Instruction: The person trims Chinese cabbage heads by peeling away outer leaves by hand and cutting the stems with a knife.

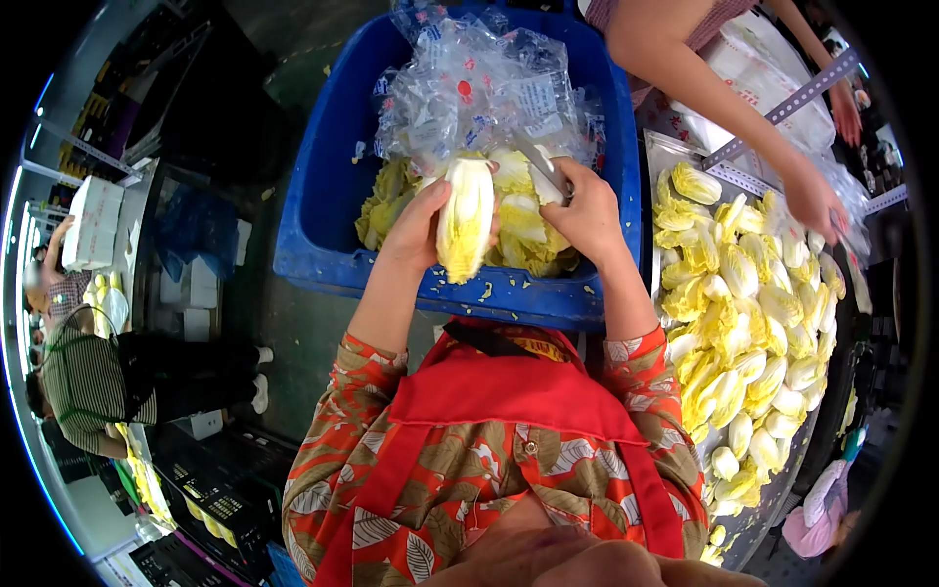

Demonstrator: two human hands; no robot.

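Observation:
My left hand [423, 225] is closed round a small pale yellow cabbage [466, 220], held over the near edge of a blue bin [323, 201]. In my right hand [590, 210] is a knife [540, 161], its blade pointing up and to the left, close to the cabbage but apart from it. A pale piece by my right fingers is partly covered, and I cannot make out whether it is held. Beneath my hands, yellow leaves [533, 245] lie in the bin, with crumpled clear plastic bags [479, 88] behind them.
Many cabbages [738, 269] are heaped on a table at the right, where a co-worker's arm [763, 147] reaches in with plastic in the hand. White packages [768, 78] lie behind. Other people [88, 372] stand at the left, near black crates [210, 499] and a white box [95, 223].

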